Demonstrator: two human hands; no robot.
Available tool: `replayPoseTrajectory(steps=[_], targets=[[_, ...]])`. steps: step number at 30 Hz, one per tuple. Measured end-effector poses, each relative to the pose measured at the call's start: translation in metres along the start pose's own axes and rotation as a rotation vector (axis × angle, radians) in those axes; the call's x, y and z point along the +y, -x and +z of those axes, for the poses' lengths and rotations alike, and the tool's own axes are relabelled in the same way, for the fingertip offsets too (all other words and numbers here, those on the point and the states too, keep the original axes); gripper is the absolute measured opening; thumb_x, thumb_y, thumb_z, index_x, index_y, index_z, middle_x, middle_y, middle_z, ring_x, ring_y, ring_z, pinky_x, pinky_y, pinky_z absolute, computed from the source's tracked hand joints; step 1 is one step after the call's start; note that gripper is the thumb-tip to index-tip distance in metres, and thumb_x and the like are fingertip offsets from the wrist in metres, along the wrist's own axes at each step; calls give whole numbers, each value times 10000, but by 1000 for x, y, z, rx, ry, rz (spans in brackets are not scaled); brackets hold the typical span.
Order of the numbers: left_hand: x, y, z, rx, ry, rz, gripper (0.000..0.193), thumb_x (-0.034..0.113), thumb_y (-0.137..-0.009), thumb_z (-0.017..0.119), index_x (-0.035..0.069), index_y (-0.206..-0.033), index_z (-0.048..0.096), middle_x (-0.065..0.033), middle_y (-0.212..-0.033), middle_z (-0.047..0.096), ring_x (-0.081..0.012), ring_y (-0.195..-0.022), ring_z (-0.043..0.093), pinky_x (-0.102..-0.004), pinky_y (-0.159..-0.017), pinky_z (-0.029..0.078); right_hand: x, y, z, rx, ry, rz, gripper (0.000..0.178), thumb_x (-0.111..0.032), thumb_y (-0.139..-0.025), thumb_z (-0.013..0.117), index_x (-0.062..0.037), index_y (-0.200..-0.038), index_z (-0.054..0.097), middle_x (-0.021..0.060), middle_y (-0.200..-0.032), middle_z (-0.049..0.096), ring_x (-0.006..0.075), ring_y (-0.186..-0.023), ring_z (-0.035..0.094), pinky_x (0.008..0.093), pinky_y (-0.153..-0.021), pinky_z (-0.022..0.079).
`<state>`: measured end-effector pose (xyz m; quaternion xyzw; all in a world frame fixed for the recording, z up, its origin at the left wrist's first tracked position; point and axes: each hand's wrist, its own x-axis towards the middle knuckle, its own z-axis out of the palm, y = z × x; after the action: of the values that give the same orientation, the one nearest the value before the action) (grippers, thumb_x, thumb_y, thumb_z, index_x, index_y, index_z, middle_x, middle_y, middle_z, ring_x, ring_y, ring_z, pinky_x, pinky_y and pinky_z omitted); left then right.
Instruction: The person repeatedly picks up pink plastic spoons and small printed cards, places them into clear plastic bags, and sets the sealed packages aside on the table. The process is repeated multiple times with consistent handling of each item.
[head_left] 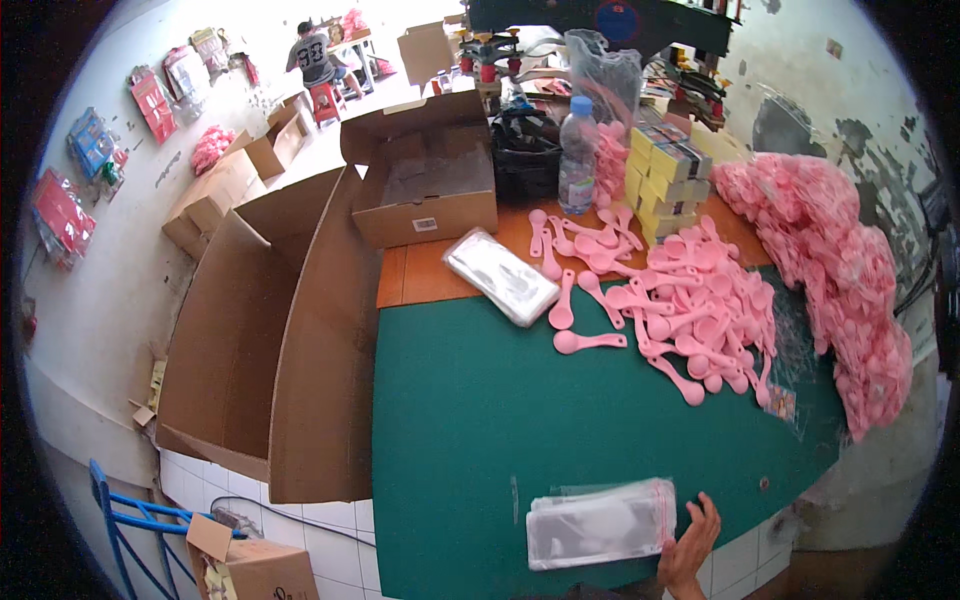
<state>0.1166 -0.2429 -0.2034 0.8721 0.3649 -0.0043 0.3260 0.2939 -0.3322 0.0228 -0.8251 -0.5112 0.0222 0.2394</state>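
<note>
Fingers [709, 510] of the right hand [688, 552] are standing loosely spread and seemingly gripping nothing, with a flat stack of clear bags [595, 528] lying just beside them at nine o'clock, though I cannot tell whether skin and plastic are touching. The stack's red-lined end is facing the hand at the near side of the counter [480, 420], probably for easy reach. Farther out, loose pink scoops [700, 310] are lying heaped at twelve o'clock, probably for picking singly, while a deep carton [325, 360] is standing at ten, mouth upward.
</note>
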Motion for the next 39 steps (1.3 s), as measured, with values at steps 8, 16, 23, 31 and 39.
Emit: replayPoseTrajectory(steps=[8, 16, 23, 31, 39], targets=[[-14, -15, -35, 41, 101, -156, 376, 323, -860, 482, 36, -1101, 511, -127, -1106, 539, -274, -1006, 511, -392, -838, 395, 22, 4, 18, -23, 38, 53, 701, -596, -867, 224, -11, -1195, 428, 218, -1249, 402, 407, -1097, 383, 521, -927, 261], [-17, -7, -52, 72, 203, -307, 377, 325, -867, 473, 34, -1105, 507, -124, -1103, 540, -267, -1003, 512, -385, -840, 394, 6, -6, 11, -5, 160, -35, 699, -601, -857, 239, -18, -1202, 414, 220, -1217, 420, 410, -1104, 388, 549, -935, 260], [-29, 14, -55, 117, 301, -467, 378, 326, -874, 465, 32, -1108, 504, -122, -1101, 540, -260, -1002, 512, -380, -841, 393, 18, 3, 11, -55, 200, -105, 705, -607, -853, 244, -16, -1197, 417, 218, -1200, 428, 400, -1105, 396, 553, -936, 266], [-37, 72, -16, 190, 410, -709, 379, 328, -881, 456, 31, -1111, 500, -119, -1098, 541, -253, -1000, 512, -373, -842, 392, 14, -1, 6, -4, 120, -78, 703, -576, -856, 259, 43, -1167, 375, 261, -1218, 387, 407, -1132, 359, 524, -968, 212], [-41, 157, 51, 350, 571, -1017, 380, 330, -888, 447, 29, -1115, 497, -117, -1095, 541, -245, -998, 512, -367, -843, 392, 16, 4, 14, 47, -3, -106, 731, -587, -853, 255, 43, -1212, 349, 228, -1221, 405, 380, -1149, 374, 523, -998, 198]])
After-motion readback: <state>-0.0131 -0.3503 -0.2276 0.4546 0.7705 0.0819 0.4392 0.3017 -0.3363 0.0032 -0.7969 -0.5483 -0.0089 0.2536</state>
